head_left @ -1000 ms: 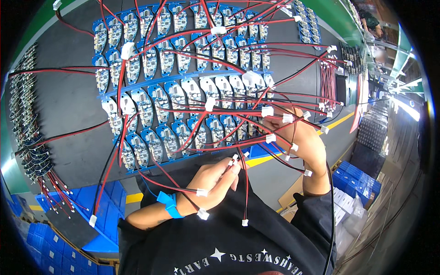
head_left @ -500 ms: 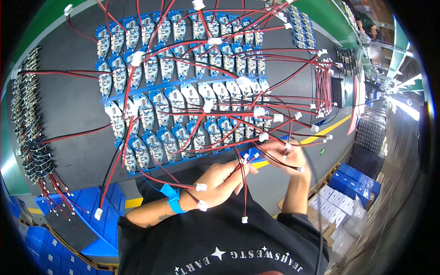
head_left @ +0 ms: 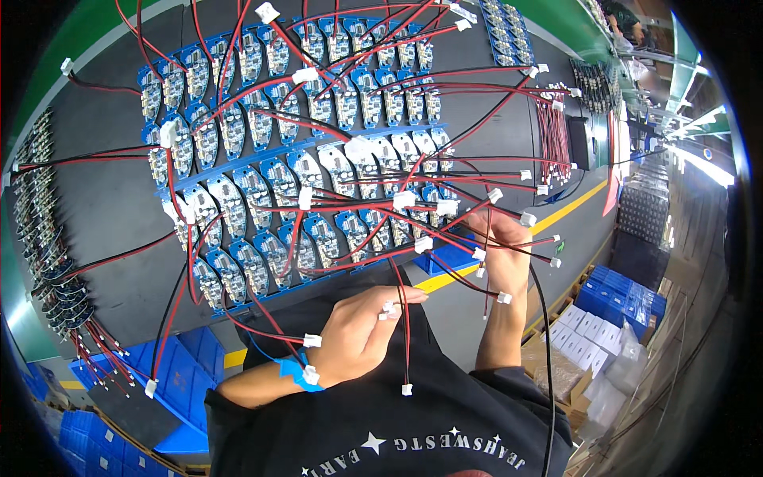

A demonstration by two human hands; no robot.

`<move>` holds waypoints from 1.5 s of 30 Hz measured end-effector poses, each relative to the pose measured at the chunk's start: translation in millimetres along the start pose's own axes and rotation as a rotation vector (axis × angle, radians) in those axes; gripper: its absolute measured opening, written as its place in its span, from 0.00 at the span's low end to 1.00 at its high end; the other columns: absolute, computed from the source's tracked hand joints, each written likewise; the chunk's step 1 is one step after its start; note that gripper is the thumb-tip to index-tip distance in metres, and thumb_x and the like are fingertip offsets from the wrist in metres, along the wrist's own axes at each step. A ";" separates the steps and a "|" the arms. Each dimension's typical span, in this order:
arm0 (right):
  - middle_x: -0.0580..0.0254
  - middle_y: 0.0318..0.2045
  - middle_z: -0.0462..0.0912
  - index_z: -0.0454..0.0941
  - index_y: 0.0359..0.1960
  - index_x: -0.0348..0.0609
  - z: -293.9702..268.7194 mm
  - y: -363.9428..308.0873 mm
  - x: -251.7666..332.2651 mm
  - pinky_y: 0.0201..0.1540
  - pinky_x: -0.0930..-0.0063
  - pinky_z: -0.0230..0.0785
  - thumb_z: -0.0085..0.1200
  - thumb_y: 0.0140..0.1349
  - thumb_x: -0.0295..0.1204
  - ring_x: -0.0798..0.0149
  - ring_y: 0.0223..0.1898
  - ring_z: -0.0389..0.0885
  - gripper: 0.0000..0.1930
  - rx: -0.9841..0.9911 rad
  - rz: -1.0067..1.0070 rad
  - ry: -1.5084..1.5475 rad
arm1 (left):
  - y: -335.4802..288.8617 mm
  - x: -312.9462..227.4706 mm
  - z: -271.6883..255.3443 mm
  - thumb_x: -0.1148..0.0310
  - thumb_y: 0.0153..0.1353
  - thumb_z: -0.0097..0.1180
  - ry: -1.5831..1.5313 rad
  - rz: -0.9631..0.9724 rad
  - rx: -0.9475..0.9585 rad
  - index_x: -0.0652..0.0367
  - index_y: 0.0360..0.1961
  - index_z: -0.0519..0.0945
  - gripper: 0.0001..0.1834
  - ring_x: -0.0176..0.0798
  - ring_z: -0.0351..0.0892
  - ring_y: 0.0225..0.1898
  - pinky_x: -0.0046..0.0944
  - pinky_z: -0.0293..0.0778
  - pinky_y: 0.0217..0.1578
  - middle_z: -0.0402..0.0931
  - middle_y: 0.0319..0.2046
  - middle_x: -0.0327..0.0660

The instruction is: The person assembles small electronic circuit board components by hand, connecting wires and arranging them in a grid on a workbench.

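Panels of blue circuit boards (head_left: 256,258) lie side by side, with red-and-black wire leads (head_left: 274,208) running out of them to white plugs. My left hand (head_left: 354,334), a blue band (head_left: 300,370) on its wrist, is in front of the near panel edge. Its curled fingers hold small white connectors (head_left: 388,310), while the index finger points right. Beside it a lead hangs down to a white plug (head_left: 407,389). My right hand (head_left: 505,245) is at the near right corner of the panels among crossing leads. Its fingers are bent together; wires hide what they grip.
Stacked boards with leads (head_left: 48,270) line the left side of the black table mat (head_left: 107,199). A bundle of leads (head_left: 554,143) lies at the right, near a small blue panel (head_left: 506,33). Blue bins (head_left: 187,362) and cartons (head_left: 579,338) stand below. A black cord (head_left: 548,342) hangs by my right arm.
My right hand has moved up to the near right panel corner. My left hand has drawn slightly left and down, away from the panel edge. The panels appear shifted left in the view.
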State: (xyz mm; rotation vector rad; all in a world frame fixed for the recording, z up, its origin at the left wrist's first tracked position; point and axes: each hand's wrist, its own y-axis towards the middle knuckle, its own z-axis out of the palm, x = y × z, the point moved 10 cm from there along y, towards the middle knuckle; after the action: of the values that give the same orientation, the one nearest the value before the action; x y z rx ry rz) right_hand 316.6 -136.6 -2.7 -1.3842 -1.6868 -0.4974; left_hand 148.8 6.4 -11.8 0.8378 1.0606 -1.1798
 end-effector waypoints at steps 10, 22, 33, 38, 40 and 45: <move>0.52 0.17 0.76 0.79 0.28 0.36 36.5 18.1 56.1 0.23 0.69 0.65 0.61 0.51 0.25 0.56 0.17 0.74 0.05 0.399 -0.309 -0.598 | -3.3 7.3 -3.9 0.76 0.69 0.37 -0.064 -0.089 0.005 0.73 0.46 0.73 0.14 0.46 0.83 0.41 0.39 0.78 0.42 0.81 0.38 0.52; 0.53 0.23 0.78 0.77 0.24 0.44 61.4 24.1 92.9 0.33 0.54 0.69 0.56 0.50 0.32 0.46 0.30 0.77 0.06 0.622 -0.643 -0.906 | 3.8 6.1 -1.3 0.73 0.70 0.37 -0.060 -0.123 0.028 0.72 0.45 0.74 0.14 0.42 0.83 0.38 0.36 0.77 0.40 0.82 0.36 0.51; 0.38 0.19 0.74 0.75 0.17 0.34 68.5 34.0 61.3 0.32 0.50 0.69 0.51 0.49 0.27 0.35 0.27 0.75 0.09 0.578 -0.401 -0.740 | 8.8 3.8 -5.0 0.76 0.68 0.38 -0.026 -0.131 0.029 0.72 0.44 0.74 0.13 0.43 0.83 0.37 0.34 0.76 0.37 0.82 0.36 0.51; 0.41 0.20 0.75 0.75 0.18 0.35 60.5 41.9 64.6 0.31 0.51 0.68 0.51 0.51 0.30 0.36 0.29 0.75 0.10 0.641 -0.342 -0.780 | 9.0 4.9 15.6 0.75 0.69 0.36 -0.068 -0.158 0.122 0.71 0.46 0.74 0.15 0.42 0.82 0.38 0.36 0.76 0.41 0.81 0.37 0.51; 0.43 0.22 0.77 0.76 0.22 0.37 42.0 42.0 66.7 0.30 0.54 0.68 0.51 0.56 0.31 0.38 0.29 0.76 0.11 0.577 -0.305 -0.746 | 12.1 -11.2 21.1 0.75 0.69 0.33 -0.045 -0.102 0.146 0.70 0.43 0.75 0.16 0.45 0.82 0.40 0.39 0.77 0.44 0.79 0.38 0.55; 0.61 0.22 0.81 0.80 0.26 0.35 -40.9 -10.3 81.3 0.29 0.68 0.70 0.57 0.53 0.24 0.62 0.24 0.78 0.04 0.155 -0.442 -0.011 | 20.6 -76.0 34.9 0.68 0.67 0.40 0.193 0.436 0.121 0.62 0.45 0.79 0.16 0.56 0.67 0.58 0.51 0.62 0.58 0.75 0.51 0.50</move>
State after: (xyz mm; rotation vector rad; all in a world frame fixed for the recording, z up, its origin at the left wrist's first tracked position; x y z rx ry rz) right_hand 322.1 -123.5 87.8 -0.9031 -2.0031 -0.5891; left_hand 172.6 1.3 70.8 1.2270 0.9042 -0.8101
